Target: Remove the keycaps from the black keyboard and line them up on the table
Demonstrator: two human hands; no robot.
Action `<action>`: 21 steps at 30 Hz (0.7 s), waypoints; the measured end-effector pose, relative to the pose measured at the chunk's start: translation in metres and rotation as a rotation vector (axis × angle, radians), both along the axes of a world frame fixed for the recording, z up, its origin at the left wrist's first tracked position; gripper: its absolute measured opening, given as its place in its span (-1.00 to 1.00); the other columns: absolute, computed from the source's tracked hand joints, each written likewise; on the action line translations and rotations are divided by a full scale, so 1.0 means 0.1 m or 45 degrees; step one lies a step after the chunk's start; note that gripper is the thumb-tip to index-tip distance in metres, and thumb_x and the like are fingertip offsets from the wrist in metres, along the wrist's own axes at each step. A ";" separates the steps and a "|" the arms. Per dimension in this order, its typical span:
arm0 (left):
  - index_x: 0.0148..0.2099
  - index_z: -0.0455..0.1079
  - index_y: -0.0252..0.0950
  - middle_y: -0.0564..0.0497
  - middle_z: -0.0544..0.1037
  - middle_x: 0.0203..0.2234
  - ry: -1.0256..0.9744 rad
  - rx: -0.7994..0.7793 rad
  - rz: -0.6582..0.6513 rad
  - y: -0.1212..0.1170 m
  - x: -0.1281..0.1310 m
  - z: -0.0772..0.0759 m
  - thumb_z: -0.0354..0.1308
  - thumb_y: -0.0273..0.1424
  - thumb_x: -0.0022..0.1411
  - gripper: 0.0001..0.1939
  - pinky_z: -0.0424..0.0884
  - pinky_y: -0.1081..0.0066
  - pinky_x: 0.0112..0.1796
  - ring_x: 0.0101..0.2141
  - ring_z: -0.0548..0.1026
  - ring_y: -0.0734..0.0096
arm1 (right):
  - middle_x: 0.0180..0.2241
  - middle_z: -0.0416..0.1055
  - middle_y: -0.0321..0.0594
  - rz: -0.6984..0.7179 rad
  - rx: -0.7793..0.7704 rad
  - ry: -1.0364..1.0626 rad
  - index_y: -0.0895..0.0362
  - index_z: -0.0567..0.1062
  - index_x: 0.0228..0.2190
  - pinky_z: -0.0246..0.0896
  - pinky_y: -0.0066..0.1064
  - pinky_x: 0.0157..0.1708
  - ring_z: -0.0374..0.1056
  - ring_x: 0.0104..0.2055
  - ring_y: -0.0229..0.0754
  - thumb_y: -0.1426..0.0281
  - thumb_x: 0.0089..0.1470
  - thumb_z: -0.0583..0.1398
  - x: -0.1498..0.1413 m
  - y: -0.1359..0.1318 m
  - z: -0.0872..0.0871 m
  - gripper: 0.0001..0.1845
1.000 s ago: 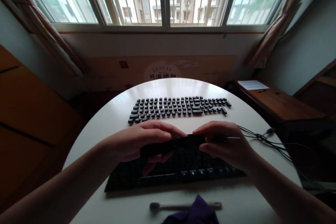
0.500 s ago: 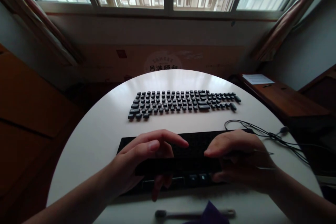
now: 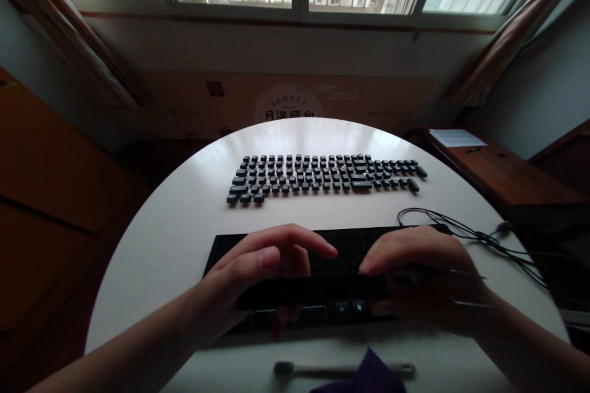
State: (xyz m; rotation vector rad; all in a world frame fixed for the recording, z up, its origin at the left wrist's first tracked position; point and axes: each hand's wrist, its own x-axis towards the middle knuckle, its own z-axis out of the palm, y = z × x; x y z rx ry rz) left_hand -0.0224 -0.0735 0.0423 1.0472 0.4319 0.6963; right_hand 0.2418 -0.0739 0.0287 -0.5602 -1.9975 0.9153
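Note:
A black keyboard (image 3: 351, 244) lies on the round white table, partly covered by my hands. Across it, nearer to me, a long dark bar (image 3: 313, 293) runs between my two hands; its exact kind is too dark to make out. My left hand (image 3: 255, 264) curls around the bar's left end, index finger stretched over the keyboard and other fingers passing behind the bar. At the right end, my right hand (image 3: 424, 258) is closed, its thumb near the bar. Two thin metal wires (image 3: 470, 304) stick out behind that hand, resembling a wire keycap puller. A few keycaps (image 3: 359, 309) show below the bar.
Beyond the keyboard, loose black keycaps (image 3: 299, 178) stand in rows. A coiled black cable (image 3: 488, 238) lies at the right. Near the front are a brush (image 3: 322, 371) with a dark head and a purple cloth (image 3: 371, 374). A wooden cabinet (image 3: 520, 181) stands beyond the table's right edge.
The camera view has shifted slightly, so the table and loose keycaps sit a little higher and further right. Both hands keep almost the same pose around the bar.

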 end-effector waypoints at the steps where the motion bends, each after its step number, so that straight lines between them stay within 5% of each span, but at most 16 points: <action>1: 0.01 0.49 -0.31 0.04 0.41 -0.48 -0.001 0.008 0.001 0.00 0.00 0.00 0.13 -0.11 0.28 -0.58 0.43 0.59 -0.59 -0.55 0.44 0.50 | -0.38 0.56 -0.27 -0.010 0.020 -0.008 0.08 0.57 -0.19 0.25 -0.57 -0.52 0.38 -0.51 -0.36 0.42 0.00 0.40 0.00 0.00 0.01 -0.72; 10: -0.02 0.50 -0.29 0.04 0.44 -0.52 -0.010 -0.006 0.031 -0.01 0.01 0.00 0.12 -0.08 0.28 -0.57 0.40 0.63 -0.62 -0.60 0.45 0.53 | -0.53 0.49 -0.33 -0.081 0.084 -0.026 0.10 0.58 -0.22 0.21 -0.56 -0.58 0.29 -0.62 -0.39 0.29 0.02 0.40 -0.02 0.00 0.02 -0.74; 16: -0.04 0.51 -0.29 0.07 0.44 -0.59 0.007 -0.025 -0.008 0.00 0.02 0.02 0.18 -0.16 0.26 -0.65 0.37 0.65 -0.64 -0.66 0.40 0.58 | -0.51 0.51 -0.30 -0.115 0.125 -0.062 0.04 0.60 -0.20 0.27 -0.49 -0.55 0.39 -0.55 -0.28 0.28 0.00 0.41 0.05 0.00 0.02 -0.72; 21: -0.06 0.51 -0.31 0.11 0.39 -0.62 -0.032 -0.045 0.096 0.10 -0.02 0.03 0.17 -0.33 0.22 -0.73 0.38 0.61 -0.69 -0.68 0.35 0.57 | -0.53 0.50 -0.32 -0.408 0.079 -0.074 -0.03 0.64 -0.23 0.23 -0.49 -0.64 0.34 -0.60 -0.29 0.32 -0.03 0.42 0.10 -0.05 0.03 -0.75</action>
